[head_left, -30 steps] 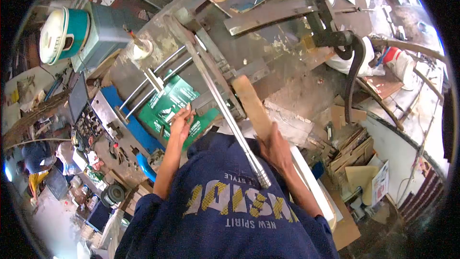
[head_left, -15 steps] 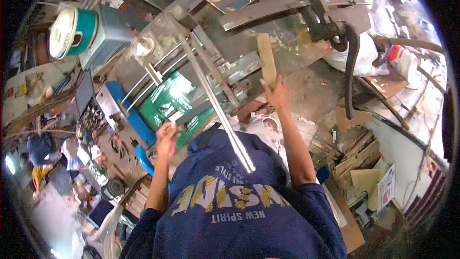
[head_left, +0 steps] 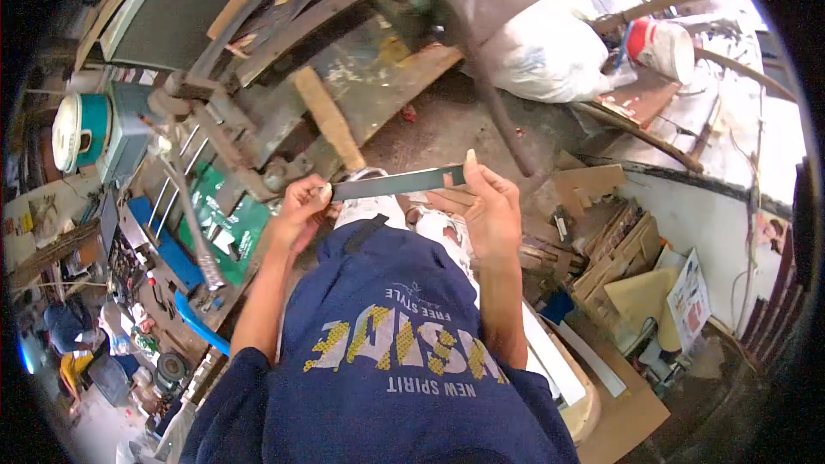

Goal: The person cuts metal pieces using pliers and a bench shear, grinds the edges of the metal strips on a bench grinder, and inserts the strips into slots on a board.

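Note:
A flat dark grey strip (head_left: 400,185) is stretched level between my two hands, in front of my shirt. My left hand (head_left: 305,206) pinches its left end between thumb and fingers. At the strip's right end, my right hand (head_left: 491,202) grips it, with the thumb pointing up. Just beyond the strip, a wooden block (head_left: 329,118) lies on the workbench (head_left: 357,64), touched by neither hand. To the left of my left hand are a metal rod with a handle (head_left: 198,236) and a green sheet (head_left: 228,219).
A teal and white container (head_left: 79,133) stands at the far left. A white sack (head_left: 546,51) and a red and white bucket (head_left: 660,50) are at the upper right. Cardboard pieces (head_left: 623,258) lean at the right. A person (head_left: 69,335) is at the lower left.
My right hand has let go of the wooden block, which now lies on the bench. Both hands have come together around the grey strip. The view has turned to the right.

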A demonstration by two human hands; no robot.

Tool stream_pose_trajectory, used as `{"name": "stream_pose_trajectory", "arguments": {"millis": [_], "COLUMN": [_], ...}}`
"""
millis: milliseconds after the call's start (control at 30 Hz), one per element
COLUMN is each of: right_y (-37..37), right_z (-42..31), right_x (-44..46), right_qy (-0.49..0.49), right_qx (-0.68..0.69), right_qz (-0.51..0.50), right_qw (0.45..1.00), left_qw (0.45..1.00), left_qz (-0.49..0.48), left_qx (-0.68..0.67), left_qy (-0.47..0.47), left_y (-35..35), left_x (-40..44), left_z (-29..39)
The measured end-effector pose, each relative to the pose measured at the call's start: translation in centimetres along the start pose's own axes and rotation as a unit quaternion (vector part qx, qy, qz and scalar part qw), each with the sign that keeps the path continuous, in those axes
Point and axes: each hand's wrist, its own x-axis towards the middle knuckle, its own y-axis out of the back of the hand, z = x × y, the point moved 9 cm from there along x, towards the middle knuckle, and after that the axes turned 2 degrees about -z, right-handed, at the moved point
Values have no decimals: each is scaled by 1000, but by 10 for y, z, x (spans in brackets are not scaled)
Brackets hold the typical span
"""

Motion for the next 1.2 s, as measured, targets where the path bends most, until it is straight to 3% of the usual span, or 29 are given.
{"name": "stream_pose_trajectory", "arguments": {"millis": [33, 67, 133, 267, 333, 367, 400, 467, 500, 533, 567, 600, 633, 667, 733, 833, 867, 933, 967, 1000, 1033, 1067, 1100, 1133, 1167, 1200], "right_y": [18, 32, 52, 80, 89, 97, 99, 96, 97, 103, 115, 125, 143, 156, 142, 136, 130, 77, 55, 21, -11, -22, -51, -85, -95, -108], "right_z": [-19, -35, -61, -88, -89, -90, -89, -109, -107, -104, -99, -95, -65, -31, -27, -36, -49, -108, -132, -155, -182, -196, -210, -221, -230, -224], "right_x": [-2, -5, -11, -4, 15, 27, 43, 59, 86, 111, 133, 155, 192, 209, 206, 190, 175, 139, 121, 113, 106, 102, 105, 111, 115, 130], "right_qy": [45, 88, 110, 128, 127, 164, 178, 360, 366, 389, 395, 401, 242, 72, 51, 3, -78, -33, -147, -205, -163, -243, -266, -223, -232, -218], "right_qx": [-24, -48, -109, -183, -175, -290, -287, -291, -288, -320, -340, -359, -473, -571, -562, -529, -560, -665, -691, -705, -771, -784, -800, -839, -842, -836], "right_qz": [14, 30, 73, 103, 104, 86, 74, 103, 92, 113, 120, 127, 99, 68, 72, 80, 83, 136, 188, 205, 229, 240, 275, 277, 274, 186], "right_qw": [999, 995, 985, 969, 971, 939, 938, 880, 880, 856, 845, 833, 841, 815, 823, 845, 821, 734, 683, 647, 571, 518, 462, 411, 403, 467], "left_qw": [996, 961, 860, 872, 889, 898, 896, 861, 869, 836, 868, 856, 815, 806, 773, 780, 787, 857, 869, 869, 876, 884, 859, 862, 843, 814], "left_qz": [-51, -115, -182, -263, -262, -241, -207, -94, -45, 10, 94, 160, 189, 207, 224, 206, 205, 144, 134, 125, 118, 112, 136, 132, 135, 141], "left_qx": [62, 250, 470, 412, 376, 368, 392, 489, 463, 476, 420, 434, 469, 506, 547, 569, 562, 484, 468, 472, 460, 443, 492, 488, 500, 507], "left_qy": [23, 38, -80, -28, 17, -28, -4, -99, -170, -275, -248, -231, -284, -225, -231, -158, -152, -105, -86, -77, -87, -95, -47, -39, -143, -246], "left_y": [-23, -41, -116, -200, -201, -191, -173, -123, -92, -63, -28, 6, 29, 61, 111, 136, 143, 153, 154, 153, 148, 141, 126, 122, 111, 100], "left_x": [14, 30, 48, 96, 121, 139, 156, 194, 210, 225, 239, 252, 266, 287, 322, 354, 359, 373, 376, 382, 390, 396, 397, 406, 408, 404], "left_z": [4, 12, 56, 47, 30, 27, 28, 58, 79, 107, 128, 148, 170, 178, 186, 188, 189, 181, 179, 177, 176, 171, 177, 170, 179, 190]}}
